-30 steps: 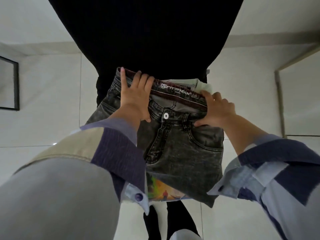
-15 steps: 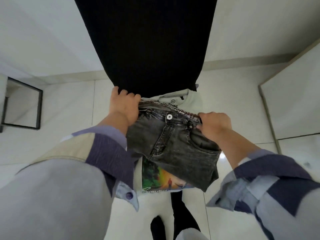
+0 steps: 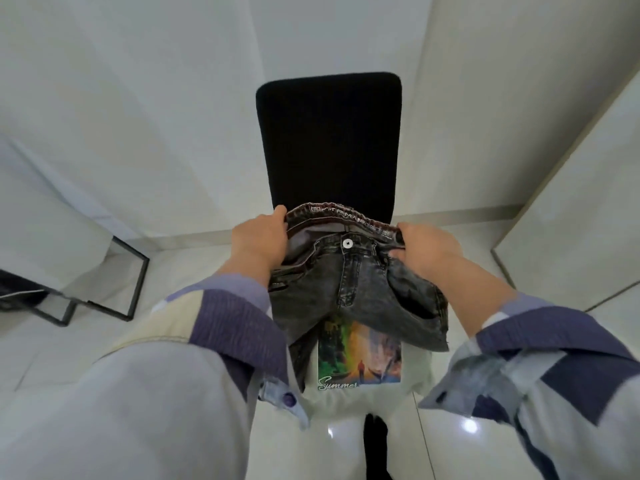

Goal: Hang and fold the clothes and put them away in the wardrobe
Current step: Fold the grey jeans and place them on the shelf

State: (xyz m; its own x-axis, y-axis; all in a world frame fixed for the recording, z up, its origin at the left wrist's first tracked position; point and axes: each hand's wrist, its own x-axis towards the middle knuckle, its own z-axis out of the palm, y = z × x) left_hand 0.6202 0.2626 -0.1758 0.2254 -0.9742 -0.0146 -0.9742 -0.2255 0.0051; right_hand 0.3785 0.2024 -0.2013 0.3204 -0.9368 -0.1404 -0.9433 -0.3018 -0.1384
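Observation:
A pair of grey washed jeans [image 3: 356,292] hangs folded in front of me, waistband up with a white button showing. My left hand [image 3: 259,240] grips the left end of the waistband and my right hand [image 3: 424,249] grips the right end. Under the jeans lies a white T-shirt [image 3: 360,368] with a colourful print and the word "Summer". Both garments rest at the front of a black chair [image 3: 329,140], whose tall backrest stands behind them.
White tiled floor [image 3: 190,258] and white walls surround the chair. A black metal frame [image 3: 131,282] stands on the floor at the left. A white panel edge [image 3: 568,188] runs along the right.
The view has tilted up, so the whole chair back now shows. Both hands have closed on the waistband ends and lifted the jeans slightly.

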